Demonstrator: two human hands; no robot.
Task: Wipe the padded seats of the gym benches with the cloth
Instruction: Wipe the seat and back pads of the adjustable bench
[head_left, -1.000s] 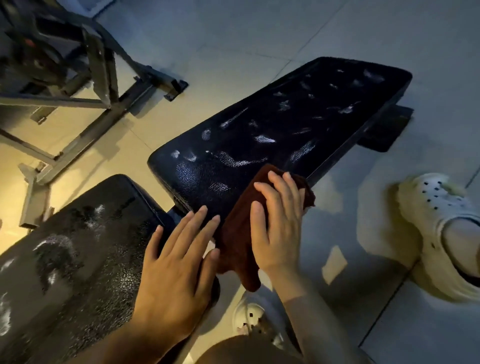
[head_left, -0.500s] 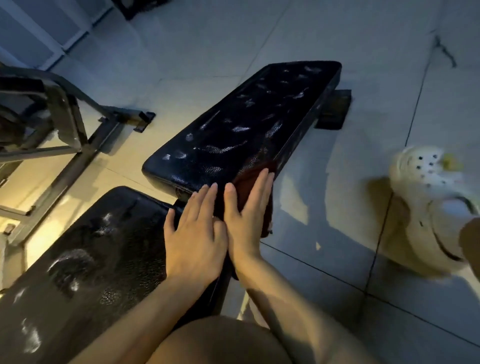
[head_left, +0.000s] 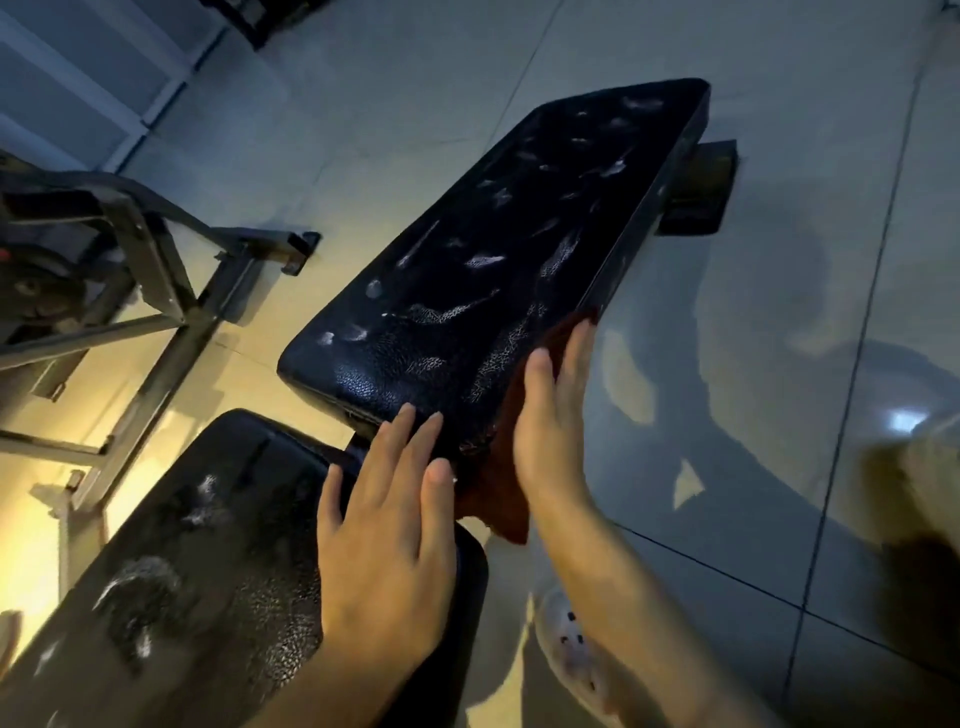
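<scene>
Far pad (head_left: 498, 270): black pebbled vinyl, rounded oblong, whitish smears.
Cloth (head_left: 498, 488): maroon, at its five-o'clock edge.
Right hand (head_left: 550, 426): your straight fingers press the cloth.
Left hand (head_left: 384, 540): flat, spread, bridging near pad (head_left: 197, 582).

My left hand (head_left: 384, 540) and right hand (head_left: 550, 421) are both bare, with no gloves, rings or watch on them, and my nails are short and plain. My forearms are uncovered too, no sleeve reaching as far as either wrist. Lower down, on my foot, I wear a pale perforated clog (head_left: 571, 644), its top dotted with small dark holes, though it shows blurred.
</scene>
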